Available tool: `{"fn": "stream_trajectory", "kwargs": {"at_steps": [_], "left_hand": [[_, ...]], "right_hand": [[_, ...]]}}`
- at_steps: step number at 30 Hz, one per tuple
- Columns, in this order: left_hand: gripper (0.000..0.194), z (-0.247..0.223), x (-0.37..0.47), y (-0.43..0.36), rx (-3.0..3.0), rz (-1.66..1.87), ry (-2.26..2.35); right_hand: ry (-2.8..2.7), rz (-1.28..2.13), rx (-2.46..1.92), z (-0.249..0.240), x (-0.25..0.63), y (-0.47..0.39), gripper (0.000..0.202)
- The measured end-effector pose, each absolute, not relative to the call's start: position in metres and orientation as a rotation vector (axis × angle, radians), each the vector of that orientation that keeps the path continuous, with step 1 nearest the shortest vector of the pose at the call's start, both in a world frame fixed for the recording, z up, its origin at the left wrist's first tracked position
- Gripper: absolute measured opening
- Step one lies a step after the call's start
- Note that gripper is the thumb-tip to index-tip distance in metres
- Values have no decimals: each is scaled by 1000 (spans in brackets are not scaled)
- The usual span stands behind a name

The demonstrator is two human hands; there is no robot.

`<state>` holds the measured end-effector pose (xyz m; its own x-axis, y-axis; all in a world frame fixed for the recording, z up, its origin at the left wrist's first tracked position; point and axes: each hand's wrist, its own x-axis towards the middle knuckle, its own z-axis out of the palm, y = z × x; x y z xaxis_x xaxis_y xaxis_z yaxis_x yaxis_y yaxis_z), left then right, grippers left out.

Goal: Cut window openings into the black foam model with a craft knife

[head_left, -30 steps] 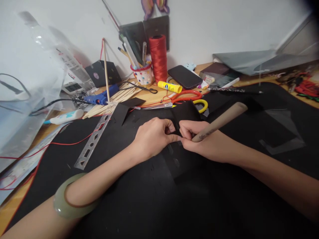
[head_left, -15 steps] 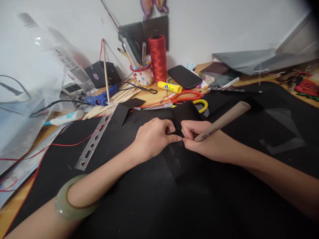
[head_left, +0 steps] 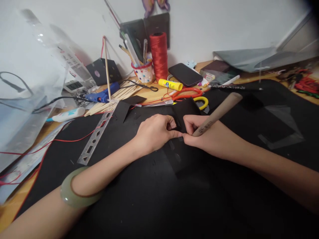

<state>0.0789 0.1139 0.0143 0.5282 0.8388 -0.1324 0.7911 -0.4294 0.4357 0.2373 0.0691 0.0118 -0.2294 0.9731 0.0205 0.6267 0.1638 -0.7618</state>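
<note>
My right hand [head_left: 209,134] is closed round a thick beige pen-like tool [head_left: 216,113] with dark print along its side. The tool's tip is hidden behind my fingers, low over the black paper [head_left: 185,109]. My left hand [head_left: 156,134] has its fingers curled and its thumb stretched out, pinching the paper's edge. The left thumb tip meets my right fingertips. Black paper and dark mat are hard to tell apart below the hands. Behind them lie scissors [head_left: 203,103] with orange and yellow handles.
A clear stencil ruler [head_left: 94,141] lies left on the black mat [head_left: 139,199]. Farther back are a blue glue gun [head_left: 102,94], wooden sticks [head_left: 128,91], a yellow glue stick [head_left: 170,84], a red thread spool [head_left: 159,56] and a phone [head_left: 185,74]. Clear plastic pieces [head_left: 281,132] lie right.
The camera view has shifted slightly. The beige tool's upper end has moved a little left and up, so it leans less to the right. Both hands keep nearly the same place and grip.
</note>
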Motion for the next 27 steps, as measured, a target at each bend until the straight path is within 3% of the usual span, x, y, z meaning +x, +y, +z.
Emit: {"fn": "stream_trajectory", "kwargs": {"at_steps": [7, 20, 25, 27], "left_hand": [[17, 21, 76, 98, 2357, 156, 1390], [31, 32, 52, 49, 2497, -4, 1567], [28, 32, 51, 64, 2924, 365, 1109], [42, 25, 55, 73, 2920, 346, 926]], "right_hand": [[-2019, 878, -1448, 16, 238, 70, 21], [-2029, 1095, -1283, 8, 247, 79, 23], [-2054, 1055, -1245, 6, 248, 77, 22], [-2066, 1025, -1223, 6, 249, 77, 22]]}}
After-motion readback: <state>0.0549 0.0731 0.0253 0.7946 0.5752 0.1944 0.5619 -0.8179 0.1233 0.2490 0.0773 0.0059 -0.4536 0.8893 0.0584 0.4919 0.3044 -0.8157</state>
